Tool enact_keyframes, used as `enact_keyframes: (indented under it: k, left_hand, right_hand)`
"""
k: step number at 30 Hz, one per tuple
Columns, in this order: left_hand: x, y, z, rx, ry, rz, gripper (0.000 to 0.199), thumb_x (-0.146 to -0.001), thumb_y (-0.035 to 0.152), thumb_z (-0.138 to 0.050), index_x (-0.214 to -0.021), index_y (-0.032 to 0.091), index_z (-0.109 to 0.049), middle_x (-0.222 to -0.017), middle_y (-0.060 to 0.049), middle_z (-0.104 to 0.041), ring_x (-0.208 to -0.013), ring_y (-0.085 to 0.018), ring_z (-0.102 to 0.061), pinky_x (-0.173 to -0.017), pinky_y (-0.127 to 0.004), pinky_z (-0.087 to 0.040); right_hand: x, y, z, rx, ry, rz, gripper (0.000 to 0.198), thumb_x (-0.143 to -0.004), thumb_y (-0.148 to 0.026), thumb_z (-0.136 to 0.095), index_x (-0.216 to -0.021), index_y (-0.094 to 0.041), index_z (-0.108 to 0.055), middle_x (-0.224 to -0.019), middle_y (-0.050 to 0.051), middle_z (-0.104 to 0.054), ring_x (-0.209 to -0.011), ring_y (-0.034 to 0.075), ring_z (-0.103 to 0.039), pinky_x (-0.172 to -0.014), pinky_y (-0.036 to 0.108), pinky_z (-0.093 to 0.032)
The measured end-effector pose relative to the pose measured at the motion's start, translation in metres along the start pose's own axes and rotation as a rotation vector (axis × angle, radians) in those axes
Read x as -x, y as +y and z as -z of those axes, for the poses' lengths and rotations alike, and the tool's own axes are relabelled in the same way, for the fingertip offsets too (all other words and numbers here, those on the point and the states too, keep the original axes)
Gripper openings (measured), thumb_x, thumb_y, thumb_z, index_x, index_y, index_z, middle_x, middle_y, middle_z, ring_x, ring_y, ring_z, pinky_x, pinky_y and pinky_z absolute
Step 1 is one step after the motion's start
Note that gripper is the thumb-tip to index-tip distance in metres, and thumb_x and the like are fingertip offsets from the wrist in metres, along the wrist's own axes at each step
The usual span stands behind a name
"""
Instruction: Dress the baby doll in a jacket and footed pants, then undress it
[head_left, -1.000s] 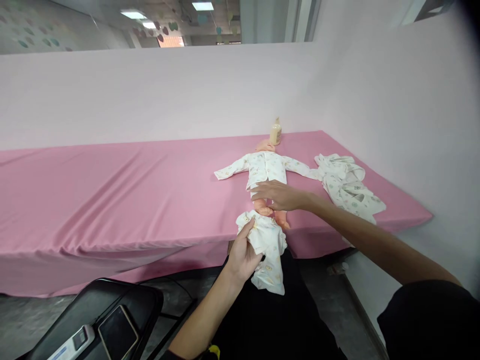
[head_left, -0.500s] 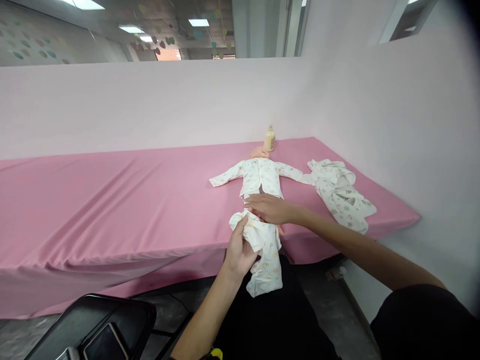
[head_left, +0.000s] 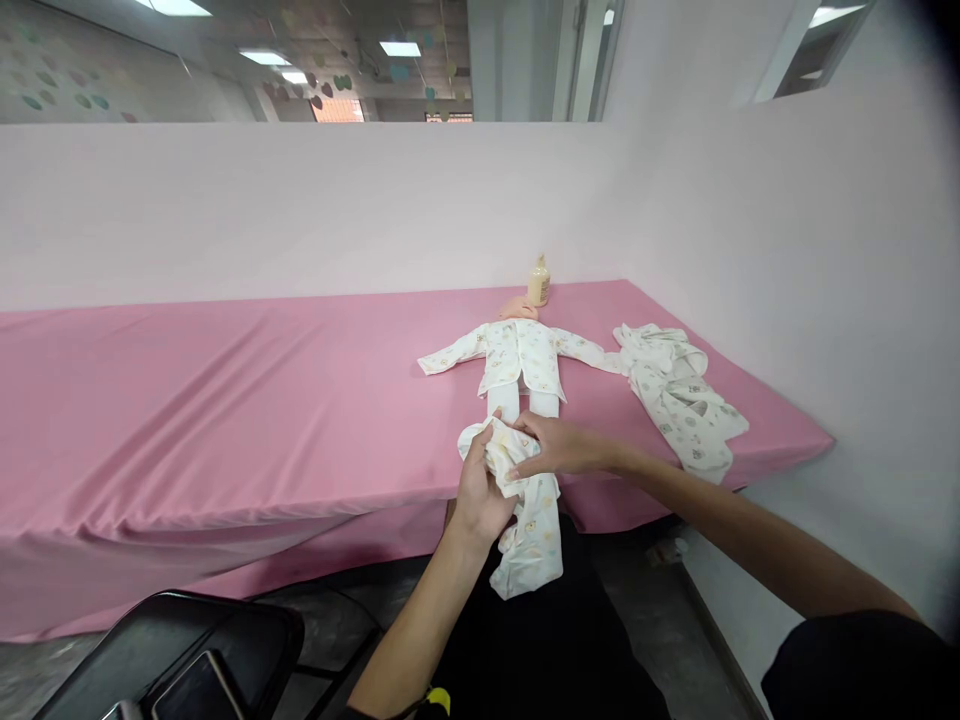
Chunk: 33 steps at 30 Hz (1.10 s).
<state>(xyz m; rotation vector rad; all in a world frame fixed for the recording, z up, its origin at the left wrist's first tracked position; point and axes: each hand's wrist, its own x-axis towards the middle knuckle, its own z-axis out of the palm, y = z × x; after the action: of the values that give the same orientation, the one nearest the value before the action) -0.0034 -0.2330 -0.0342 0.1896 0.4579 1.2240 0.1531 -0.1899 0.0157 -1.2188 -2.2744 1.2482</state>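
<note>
A baby doll (head_left: 519, 307) lies on its back with arms spread, dressed in a white patterned jacket (head_left: 536, 352). White legs (head_left: 502, 401) show below the jacket hem. My left hand (head_left: 482, 497) is closed on bunched white patterned baby trousers (head_left: 536, 535) at the doll's lower legs; one part of them hangs over the table edge toward my lap. From the right, my right hand (head_left: 559, 445) grips the same bunched cloth between thumb and fingers. The doll's feet are hidden by the cloth and my hands.
A pink cloth covers the long table (head_left: 262, 400). Behind the doll's head stands a pump bottle (head_left: 538, 282). Crumpled white patterned clothing (head_left: 679, 395) lies to the right, near the wall. A black chair (head_left: 172, 650) with a dark device (head_left: 199, 690) on it is at lower left.
My right hand has come down from lying flat over the doll's legs to the bunched trousers, its thumb now on the cloth. My left hand keeps its grip in nearly the same place.
</note>
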Motion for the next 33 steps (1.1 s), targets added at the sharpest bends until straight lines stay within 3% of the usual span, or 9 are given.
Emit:
enact_keyframes:
  k: [6,10,15,18,22,26,28,31,33]
  left_hand:
    - [0.000,0.001,0.003,-0.030,0.019,-0.019,0.047,-0.091,0.031,-0.066,-0.137,0.027,-0.058,-0.109,-0.001,-0.072,-0.090,-0.015,-0.070,-0.081,-0.027,-0.056]
    - [0.003,0.000,0.003,-0.033,0.054,-0.027,0.048,-0.090,0.031,-0.068,-0.137,0.027,-0.058,-0.114,-0.003,-0.071,-0.091,-0.015,-0.070,-0.082,-0.028,-0.057]
    - [0.006,0.003,0.002,0.002,0.000,-0.043,0.046,-0.091,0.030,-0.066,-0.135,0.022,-0.059,-0.120,-0.007,-0.070,-0.100,-0.019,-0.070,-0.089,-0.031,-0.057]
    - [0.005,0.004,0.002,0.014,-0.075,-0.010,0.045,-0.093,0.032,-0.063,-0.135,0.017,-0.059,-0.123,-0.011,-0.069,-0.108,-0.022,-0.069,-0.095,-0.035,-0.056]
    - [0.003,0.004,0.001,0.031,-0.119,0.002,0.046,-0.093,0.031,-0.060,-0.135,0.012,-0.058,-0.125,-0.013,-0.068,-0.111,-0.023,-0.068,-0.103,-0.037,-0.053]
    - [0.004,0.006,-0.002,0.048,-0.125,0.012,0.045,-0.095,0.030,-0.057,-0.135,0.010,-0.059,-0.128,-0.014,-0.067,-0.115,-0.025,-0.067,-0.107,-0.038,-0.050]
    - [0.006,0.008,-0.002,0.058,-0.145,0.023,0.043,-0.096,0.030,-0.056,-0.134,0.010,-0.059,-0.129,-0.013,-0.067,-0.117,-0.025,-0.066,-0.107,-0.037,-0.050]
    - [0.006,0.010,-0.001,0.065,-0.149,0.023,0.040,-0.097,0.030,-0.055,-0.132,0.011,-0.061,-0.131,-0.013,-0.066,-0.119,-0.024,-0.065,-0.106,-0.036,-0.051]
    - [0.006,0.010,0.000,0.066,-0.142,0.027,0.040,-0.097,0.030,-0.054,-0.131,0.011,-0.061,-0.132,-0.014,-0.065,-0.119,-0.024,-0.065,-0.104,-0.036,-0.052]
  right_hand:
    - [-0.005,-0.001,-0.005,0.108,0.030,0.076,0.022,-0.081,-0.037,-0.068,-0.088,-0.019,-0.057,-0.088,0.000,-0.060,-0.080,0.017,-0.055,-0.065,0.027,-0.040]
    - [0.000,-0.008,-0.006,0.094,0.092,0.155,0.005,-0.078,-0.023,-0.059,-0.080,-0.020,-0.056,-0.086,0.001,-0.060,-0.082,0.018,-0.056,-0.071,0.029,-0.042]
    - [-0.004,-0.001,-0.003,-0.426,0.152,-0.033,0.011,-0.076,-0.024,-0.058,-0.086,-0.020,-0.059,-0.080,0.000,-0.062,-0.074,0.016,-0.057,-0.063,0.027,-0.043]
    - [-0.009,0.009,-0.005,-0.744,0.178,-0.073,0.014,-0.071,-0.019,-0.060,-0.085,-0.020,-0.056,-0.076,-0.002,-0.058,-0.067,0.013,-0.053,-0.059,0.025,-0.040]
    - [-0.014,0.012,-0.010,-0.907,0.247,-0.149,0.022,-0.063,-0.013,-0.058,-0.083,-0.020,-0.053,-0.073,-0.004,-0.053,-0.064,0.011,-0.049,-0.056,0.024,-0.039]
    - [-0.014,0.007,-0.008,-0.875,0.289,-0.179,0.017,-0.063,-0.014,-0.057,-0.079,-0.020,-0.052,-0.069,-0.005,-0.048,-0.057,0.009,-0.040,-0.049,0.022,-0.032]
    - [-0.012,0.005,-0.001,-0.809,0.254,-0.154,0.016,-0.067,-0.017,-0.061,-0.080,-0.019,-0.053,-0.072,-0.004,-0.052,-0.061,0.009,-0.045,-0.051,0.022,-0.035]
    - [-0.007,0.004,0.013,-0.511,0.100,-0.097,0.035,-0.067,-0.025,-0.077,-0.098,-0.020,-0.061,-0.096,0.002,-0.066,-0.086,0.018,-0.061,-0.069,0.026,-0.049]
    - [-0.005,0.004,0.022,-0.248,-0.007,-0.043,0.046,-0.066,-0.030,-0.082,-0.107,-0.021,-0.063,-0.109,0.004,-0.068,-0.099,0.022,-0.063,-0.079,0.030,-0.051]
